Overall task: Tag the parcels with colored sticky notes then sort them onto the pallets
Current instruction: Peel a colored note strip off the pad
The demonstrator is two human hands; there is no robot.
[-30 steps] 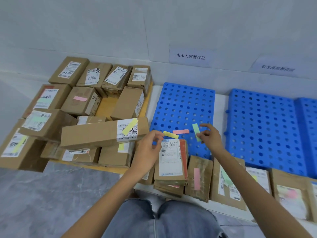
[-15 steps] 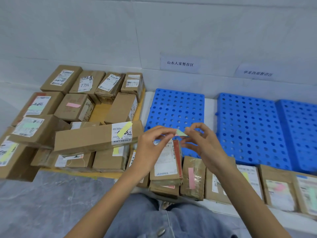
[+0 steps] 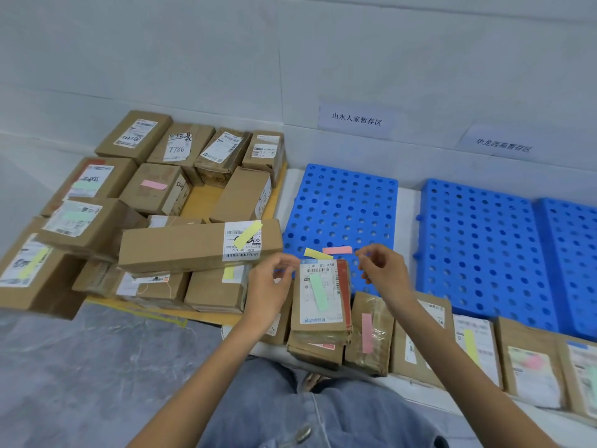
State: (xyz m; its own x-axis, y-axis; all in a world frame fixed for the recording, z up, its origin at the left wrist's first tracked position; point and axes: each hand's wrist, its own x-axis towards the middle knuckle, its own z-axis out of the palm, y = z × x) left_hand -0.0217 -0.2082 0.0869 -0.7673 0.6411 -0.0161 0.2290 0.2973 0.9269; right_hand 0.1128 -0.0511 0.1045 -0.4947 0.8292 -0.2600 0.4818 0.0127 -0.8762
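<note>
A green note point(image 3: 318, 291) sits on the middle parcel point(image 3: 323, 318) in front of the blue pallets point(image 3: 342, 202), which hold no parcel. Some back boxes point(image 3: 184, 147) lack notes. The right hand point(image 3: 384, 273) is loosely curled and empty; the grip of the left hand point(image 3: 271, 289) I cannot tell.

Brown cardboard parcels point(image 3: 181, 250) carry white labels point(image 3: 230, 230) printed with black barcodes and text. Sticky notes point(image 3: 318, 291) on them are pale green, pink or yellow. Bright blue pallets point(image 3: 347, 189) are patterned with even rows of round holes. The board point(image 3: 200, 200) beneath some parcels is yellow. The wall point(image 3: 193, 59) is off-white, the floor point(image 3: 97, 367) mottled grey, the trousers point(image 3: 339, 421) faded blue denim.
</note>
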